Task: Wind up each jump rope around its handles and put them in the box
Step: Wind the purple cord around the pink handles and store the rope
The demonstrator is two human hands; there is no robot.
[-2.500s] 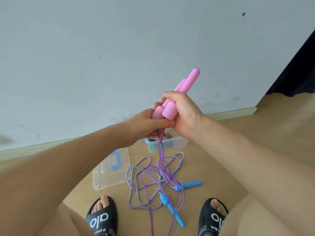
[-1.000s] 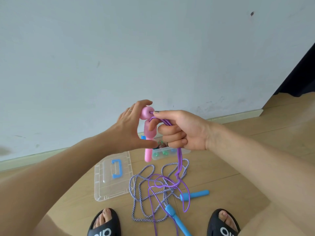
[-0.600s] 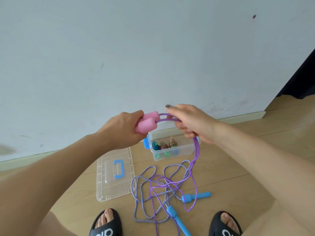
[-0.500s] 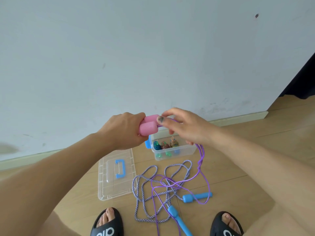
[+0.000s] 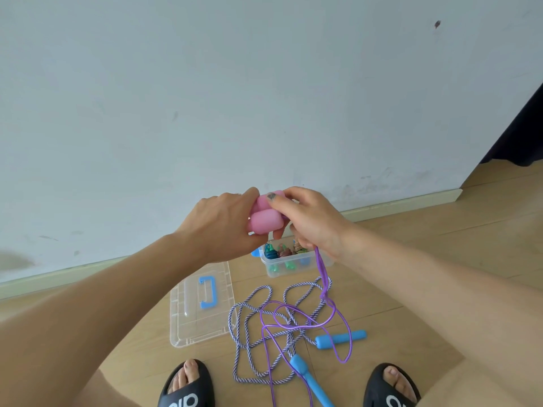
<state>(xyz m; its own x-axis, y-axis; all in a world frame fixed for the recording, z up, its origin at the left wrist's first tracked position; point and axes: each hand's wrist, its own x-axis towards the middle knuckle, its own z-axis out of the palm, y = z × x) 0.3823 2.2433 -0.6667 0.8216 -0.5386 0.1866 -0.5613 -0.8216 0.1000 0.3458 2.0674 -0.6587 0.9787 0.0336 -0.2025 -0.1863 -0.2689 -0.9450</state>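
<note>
The left hand curls around the two pink handles held side by side, their rounded ends pointing toward the right hand. The right hand closes on the purple rope beside those ends, its thumb lying across the upper handle, and the rope leaves the underside of the hand and hangs down to the floor. There its loops spread over a second jump rope, a blue-and-white braided rope lying in loose coils on the wooden floor, with two blue handles at its near side, one pointing right and one pointing toward the camera. The clear plastic box stands open just beyond the coils, near the wall, with a few small colourful things inside that are too small to identify. Its clear lid, with a blue carry handle, lies flat on the floor to the left of the ropes. Two feet in black slide sandals stand at the bottom edge, either side of the ropes.
</note>
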